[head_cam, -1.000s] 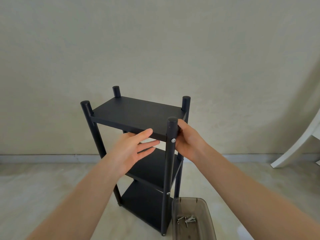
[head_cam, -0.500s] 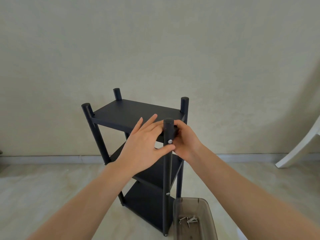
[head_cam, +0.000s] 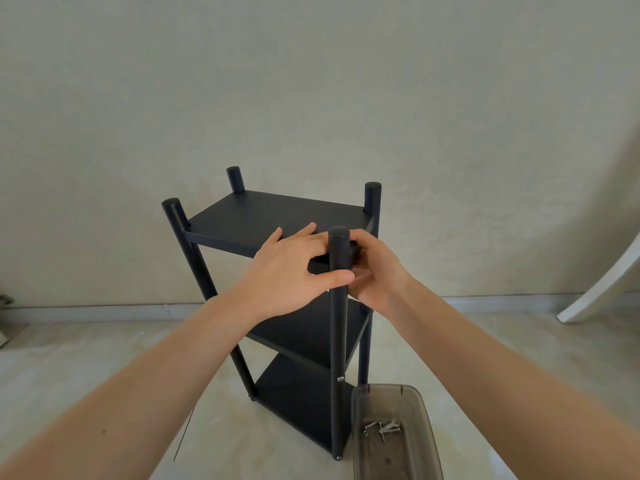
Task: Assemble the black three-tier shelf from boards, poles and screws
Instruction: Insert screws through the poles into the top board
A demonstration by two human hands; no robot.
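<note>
While shelf (head_cam: 277,216) stands upright, both hands grip near pole (head_cam: 338,258): left (head_cam: 294,271), right (head_cam: 375,271).

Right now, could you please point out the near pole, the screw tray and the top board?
near pole (head_cam: 335,358): head view, mid shaft.
screw tray (head_cam: 426,417): head view, right rim.
top board (head_cam: 277,213): head view, bare upper face.

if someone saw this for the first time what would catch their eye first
The tall black three-tier shelf standing upright on the pale floor before a plain wall draws the eye first. Next come the two bare hands at its nearest black round pole: the left hand lies on the top board's front edge with its thumb across the pole, and the right hand curls in behind it. At bottom right, a smoky translucent plastic tray holds a few silver screws.
</note>
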